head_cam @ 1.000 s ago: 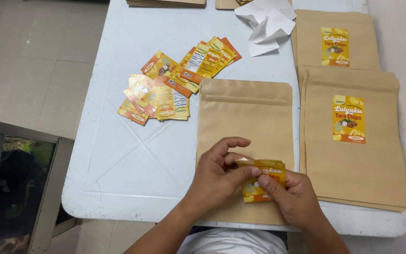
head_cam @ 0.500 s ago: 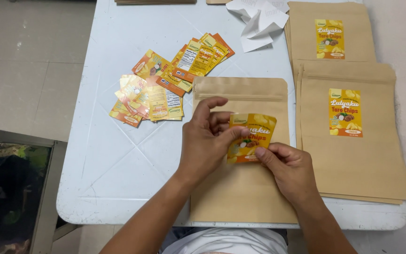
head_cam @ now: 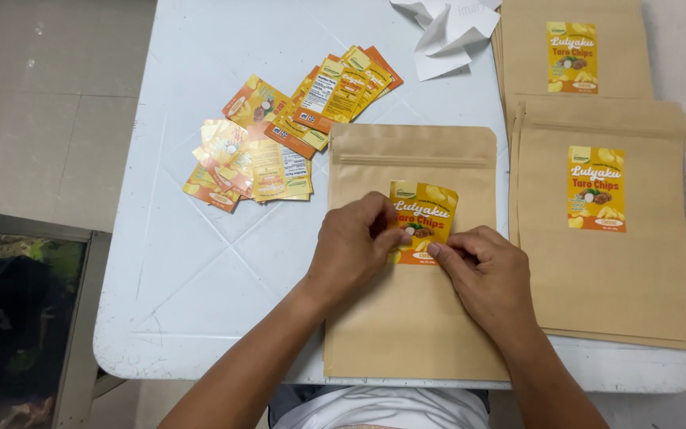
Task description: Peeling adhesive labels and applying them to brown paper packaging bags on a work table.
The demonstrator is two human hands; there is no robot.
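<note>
We are pinching the yellow label (head_cam: 422, 216) with left hand (head_cam: 355, 250) and right hand (head_cam: 482, 274) — probably to square it | label lying on brown pouch (head_cam: 410, 318) — loose labels (head_cam: 279, 135) waiting alongside.

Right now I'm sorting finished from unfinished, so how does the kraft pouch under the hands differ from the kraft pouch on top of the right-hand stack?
The pouch under the hands lies alone on the table; the stacked pouch rests on other pouches. On the first, the left hand and right hand pinch the yellow sticker at its sides; the stacked pouch's sticker lies flat, untouched. Both are brown, flat, with the same yellow label.
</note>
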